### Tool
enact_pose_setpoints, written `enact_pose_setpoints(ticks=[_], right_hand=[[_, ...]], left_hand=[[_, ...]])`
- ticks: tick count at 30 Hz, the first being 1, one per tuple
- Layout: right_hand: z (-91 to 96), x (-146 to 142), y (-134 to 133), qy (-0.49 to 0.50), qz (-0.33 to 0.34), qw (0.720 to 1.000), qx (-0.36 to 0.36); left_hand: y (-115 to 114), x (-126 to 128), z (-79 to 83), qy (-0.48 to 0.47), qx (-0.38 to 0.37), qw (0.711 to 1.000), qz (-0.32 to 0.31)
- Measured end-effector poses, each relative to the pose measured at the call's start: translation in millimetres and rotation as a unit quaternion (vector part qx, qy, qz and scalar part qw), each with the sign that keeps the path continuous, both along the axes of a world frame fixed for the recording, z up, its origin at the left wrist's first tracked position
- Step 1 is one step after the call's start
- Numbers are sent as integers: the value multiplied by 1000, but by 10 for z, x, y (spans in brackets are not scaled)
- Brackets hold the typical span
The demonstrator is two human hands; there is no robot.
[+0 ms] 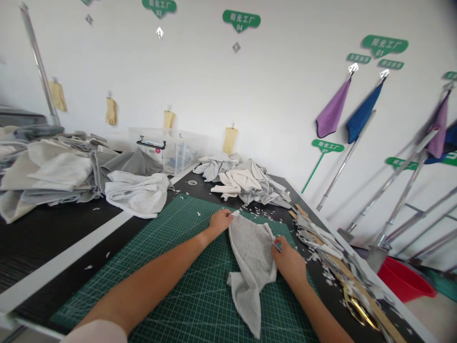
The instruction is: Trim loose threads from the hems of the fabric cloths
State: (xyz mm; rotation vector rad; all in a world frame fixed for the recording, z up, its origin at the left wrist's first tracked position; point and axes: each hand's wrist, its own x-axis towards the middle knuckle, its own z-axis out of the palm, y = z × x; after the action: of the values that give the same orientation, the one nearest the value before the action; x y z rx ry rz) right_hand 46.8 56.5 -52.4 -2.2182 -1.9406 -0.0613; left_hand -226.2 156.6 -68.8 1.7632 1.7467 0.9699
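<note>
Grey cloth being worked by two hands on a cutting mat

Pale folded cloths [50, 171] are piled at the far left, with a white cloth [137, 193] beside them and a plastic bin [167, 150] behind. The green cutting mat [185, 281] lies on the black table [53, 238]. A white tag [234, 213] is pinched by the left hand [220, 221] at the top of the grey cloth [252, 267], which lies crumpled on the mat. A small blue object [277, 246] is pinched by the right hand [288, 261] against the cloth's edge. Further right, scissors [360, 309] lie among cloth scraps [317, 238] on a wooden ruler [357, 281].
</note>
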Motion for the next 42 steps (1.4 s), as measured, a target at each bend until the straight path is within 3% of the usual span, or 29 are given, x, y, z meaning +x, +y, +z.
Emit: enact_pose_setpoints(ticks=[5,12,26,42], right_hand=[[4,17,7,1,3,1000,-8],[2,38,-12,-2,15,1000,-2],[34,107,-10,8,49,999,2],[57,67,0,4,39,999,-16]], left_hand=[[-8,-20,-47,-30,76,996,36],[-48,-17,-60,-129,107,984,63],[-124,-10,-74,-102,147,982,53],[-142,-14,-62,-106,150,982,40]])
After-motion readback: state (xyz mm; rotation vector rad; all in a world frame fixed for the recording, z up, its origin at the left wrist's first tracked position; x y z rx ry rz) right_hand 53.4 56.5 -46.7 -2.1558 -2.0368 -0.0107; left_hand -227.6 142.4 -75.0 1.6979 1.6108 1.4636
